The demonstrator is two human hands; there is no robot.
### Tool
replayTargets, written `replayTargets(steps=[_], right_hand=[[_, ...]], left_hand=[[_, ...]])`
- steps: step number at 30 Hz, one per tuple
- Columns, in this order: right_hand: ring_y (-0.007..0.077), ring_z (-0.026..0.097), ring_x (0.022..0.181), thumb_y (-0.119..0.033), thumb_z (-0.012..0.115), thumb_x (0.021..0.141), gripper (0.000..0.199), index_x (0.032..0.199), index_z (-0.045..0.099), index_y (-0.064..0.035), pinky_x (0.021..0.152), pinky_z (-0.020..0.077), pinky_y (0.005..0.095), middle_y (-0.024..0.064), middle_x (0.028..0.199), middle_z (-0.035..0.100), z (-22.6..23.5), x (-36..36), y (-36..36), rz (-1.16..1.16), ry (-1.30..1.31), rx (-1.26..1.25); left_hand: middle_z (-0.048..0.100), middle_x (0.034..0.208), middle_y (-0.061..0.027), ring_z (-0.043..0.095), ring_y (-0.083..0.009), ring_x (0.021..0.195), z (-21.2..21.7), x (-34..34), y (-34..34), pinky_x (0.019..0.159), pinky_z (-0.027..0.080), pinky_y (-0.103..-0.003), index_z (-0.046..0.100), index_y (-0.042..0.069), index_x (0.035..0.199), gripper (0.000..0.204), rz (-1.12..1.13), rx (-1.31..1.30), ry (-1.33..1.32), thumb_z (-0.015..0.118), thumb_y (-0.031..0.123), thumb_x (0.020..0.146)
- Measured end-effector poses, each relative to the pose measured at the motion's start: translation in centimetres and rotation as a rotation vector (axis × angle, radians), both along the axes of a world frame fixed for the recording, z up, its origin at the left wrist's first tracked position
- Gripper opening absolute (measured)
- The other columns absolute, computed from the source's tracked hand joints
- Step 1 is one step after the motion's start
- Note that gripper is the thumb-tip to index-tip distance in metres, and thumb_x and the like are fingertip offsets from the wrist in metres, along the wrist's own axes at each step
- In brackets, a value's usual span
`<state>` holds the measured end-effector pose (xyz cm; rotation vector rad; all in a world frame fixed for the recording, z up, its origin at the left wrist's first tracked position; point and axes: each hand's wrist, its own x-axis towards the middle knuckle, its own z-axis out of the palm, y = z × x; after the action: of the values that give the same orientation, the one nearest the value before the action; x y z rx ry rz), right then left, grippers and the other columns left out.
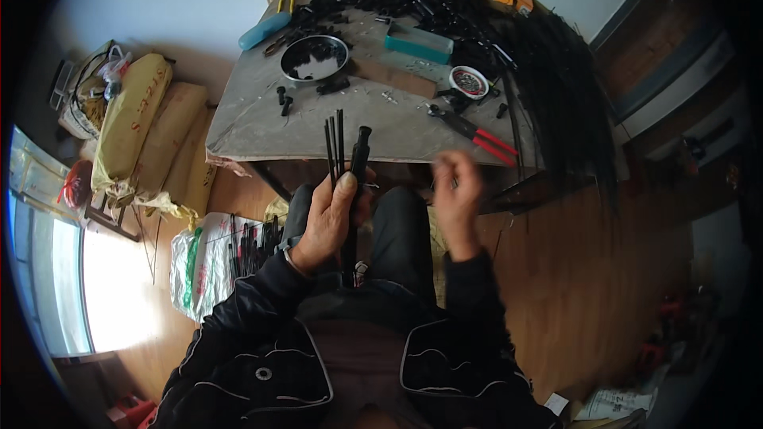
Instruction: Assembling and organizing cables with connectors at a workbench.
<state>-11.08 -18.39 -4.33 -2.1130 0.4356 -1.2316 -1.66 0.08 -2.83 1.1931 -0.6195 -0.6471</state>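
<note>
My left hand (pixel 324 221) is closed round a thick black tube (pixel 361 152) with a knobbed top end, held upright above my lap. Several thin black rods (pixel 334 143) stick up from the same grip, beside the tube. To the right, my right hand (pixel 458 202) is raised in front of the table edge, apart from the tube. Its fingers are curled together and slightly blurred; whatever they may pinch is too small to make out. Red-handled pliers (pixel 494 145) lie on the table just beyond it.
On the grey table (pixel 246 123) stand a round metal bowl (pixel 315 59), a teal tray (pixel 419 44) and a small round tub (pixel 469 83). Black parts are heaped behind; long black strands (pixel 556 103) hang over the right edge. Yellow sacks (pixel 131 127) and a plastic bag (pixel 208 262) are at left.
</note>
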Motion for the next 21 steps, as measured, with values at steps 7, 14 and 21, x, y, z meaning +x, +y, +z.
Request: replayTargets(steps=[7, 14, 21], right_hand=[[0.0291, 0.053, 0.092, -0.019, 0.073, 0.076, 0.019, 0.082, 0.059, -0.0084, 0.079, 0.0391, 0.0417, 0.0074, 0.089, 0.059, 1.5, -1.9, -10.9, -0.236, 0.552, -0.432], [0.0297, 0.052, 0.092, -0.017, 0.068, 0.08, 0.02, 0.085, 0.053, -0.0052, 0.077, 0.0398, 0.0431, 0.0092, 0.091, 0.054, 0.7, -1.4, -12.3, -0.022, 0.608, -0.666], [0.0244, 0.056, 0.062, -0.008, 0.071, 0.08, 0.028, 0.089, 0.046, -0.0021, 0.057, 0.0457, 0.0348, 0.0124, 0.076, 0.057, 2.9, -4.3, -3.0, 0.073, 0.328, 0.045]], left_hand=[[0.049, 0.066, 0.0017, 0.044, -0.0055, 0.055, 0.7, -0.3, -0.1, 0.05, 0.035, -0.021, 0.053, 0.001, 0.113, 0.048, -0.051, -0.039, -0.016, 0.048, 0.047, 0.097], [0.049, 0.063, -0.0007, 0.048, -0.0091, 0.05, -0.2, 0.7, -0.2, 0.046, 0.04, -0.023, 0.052, 0.003, 0.097, 0.043, -0.046, 0.054, 0.004, 0.046, 0.046, 0.098], [0.046, 0.063, 0.0009, 0.042, -0.0066, 0.046, -0.4, 0.6, -1.5, 0.041, 0.033, -0.022, 0.05, 0.005, 0.092, 0.04, 0.092, 0.071, -0.058, 0.042, 0.043, 0.101]])
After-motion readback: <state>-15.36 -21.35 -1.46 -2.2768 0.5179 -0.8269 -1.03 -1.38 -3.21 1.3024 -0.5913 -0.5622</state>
